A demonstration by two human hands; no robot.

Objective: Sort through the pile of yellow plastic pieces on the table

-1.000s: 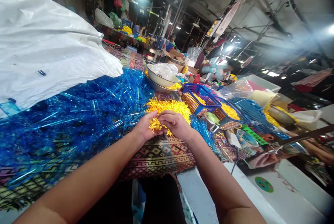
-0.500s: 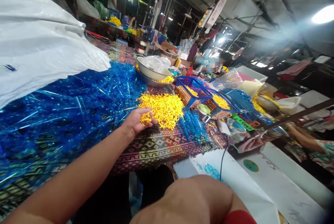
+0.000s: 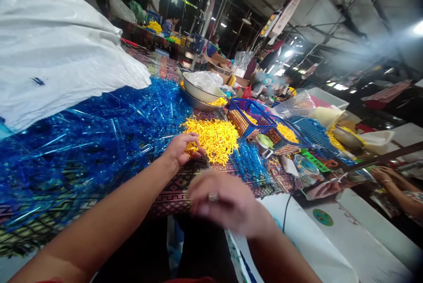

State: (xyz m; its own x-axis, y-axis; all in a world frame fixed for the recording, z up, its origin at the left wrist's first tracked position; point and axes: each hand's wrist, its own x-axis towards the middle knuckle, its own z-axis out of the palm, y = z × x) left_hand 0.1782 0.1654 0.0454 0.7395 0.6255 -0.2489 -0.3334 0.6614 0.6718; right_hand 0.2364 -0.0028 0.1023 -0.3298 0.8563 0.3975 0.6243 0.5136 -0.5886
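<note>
My left hand is at the near left edge of a heap of small yellow plastic pieces. Its fingers are curled around a few of these pieces. Just below its fingertips lies a small patch of tiny dark bits on the patterned cloth. Nearer to me, my right hand hovers over the front edge of the cloth, wearing a ring. Motion smears its fingers, so whether they hold anything is hidden. Left of the heap spreads a wide pile of clear blue plastic pieces.
A large white sack leans in from the left. Stacked bowls and blue baskets stand beyond the heap. A lidded cup and more blue pieces are to its right. At far right, another person's arms show.
My right hand has come up from the bottom of the view to the cloth's front edge. My left hand stays by the heap, still around the yellow pieces. The view has shifted slightly.
</note>
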